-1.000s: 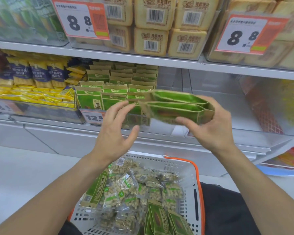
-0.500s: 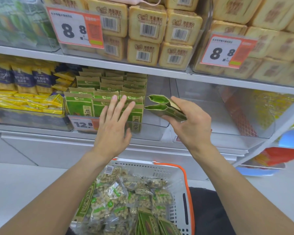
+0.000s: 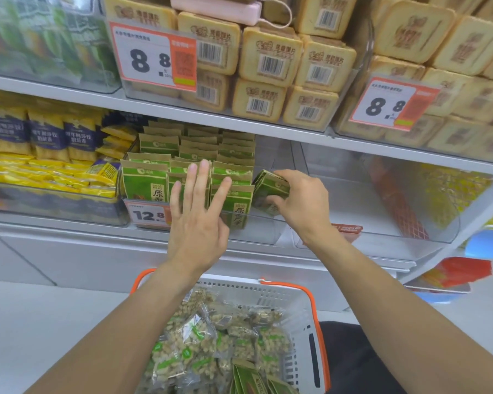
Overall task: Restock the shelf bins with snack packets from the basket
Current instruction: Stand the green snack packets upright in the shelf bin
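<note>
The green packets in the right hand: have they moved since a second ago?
Yes. The green packets in the right hand went from above the bin's front rim down into the clear bin, beside the stocked rows.

We see L hand (image 3: 195, 223) flat on green packets (image 3: 234, 200) in clear bin (image 3: 256, 231); R hand (image 3: 299, 203) grips green pkts (image 3: 269, 184) just right of them.

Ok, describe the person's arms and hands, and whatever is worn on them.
Both forearms are bare as far as the view shows: no sleeves or cuffs. The left hand and right hand wear no gloves, and no rings, watch or wristband are visible. Fingernails look short and unpainted. No markings show on either arm.
</note>
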A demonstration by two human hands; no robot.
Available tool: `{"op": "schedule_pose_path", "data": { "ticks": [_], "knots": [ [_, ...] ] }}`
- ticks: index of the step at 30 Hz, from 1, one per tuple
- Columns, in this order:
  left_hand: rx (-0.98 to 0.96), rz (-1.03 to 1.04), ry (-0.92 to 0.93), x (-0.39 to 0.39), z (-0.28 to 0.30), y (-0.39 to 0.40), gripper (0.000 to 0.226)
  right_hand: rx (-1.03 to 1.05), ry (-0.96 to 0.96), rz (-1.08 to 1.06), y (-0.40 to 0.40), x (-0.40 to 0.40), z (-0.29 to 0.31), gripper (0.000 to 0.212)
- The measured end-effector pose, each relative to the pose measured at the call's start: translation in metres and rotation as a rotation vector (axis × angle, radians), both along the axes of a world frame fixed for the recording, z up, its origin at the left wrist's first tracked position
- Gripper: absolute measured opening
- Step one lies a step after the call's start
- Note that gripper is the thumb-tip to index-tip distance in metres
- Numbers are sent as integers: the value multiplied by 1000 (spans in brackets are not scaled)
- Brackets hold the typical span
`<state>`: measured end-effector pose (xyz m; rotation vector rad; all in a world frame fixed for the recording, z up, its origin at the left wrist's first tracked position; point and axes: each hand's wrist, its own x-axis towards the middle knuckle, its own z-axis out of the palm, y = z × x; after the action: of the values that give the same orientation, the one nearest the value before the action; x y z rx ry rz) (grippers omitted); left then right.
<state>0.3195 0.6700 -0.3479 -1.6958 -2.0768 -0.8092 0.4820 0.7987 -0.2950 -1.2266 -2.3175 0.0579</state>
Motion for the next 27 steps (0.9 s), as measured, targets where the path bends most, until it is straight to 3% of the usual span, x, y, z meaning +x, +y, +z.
{"op": "schedule_pose_path", "data": {
  "ticks": [6,13,23,27],
  "knots": [
    [-35,25,-64,-8,-8,1,88,-15,-195,-64,29,-21,-7,52],
    [52,13,-7,-14,-20,-3,91,-73,-89,-53,58,-29,-8,54],
    [43,77,-101,-11,-21,2,94,-42,-356,-78,105,-51,0,57],
    [39,81,-110,-11,-21,4,91,-14,-394,-110,125,-63,3,67]
  ]
}}
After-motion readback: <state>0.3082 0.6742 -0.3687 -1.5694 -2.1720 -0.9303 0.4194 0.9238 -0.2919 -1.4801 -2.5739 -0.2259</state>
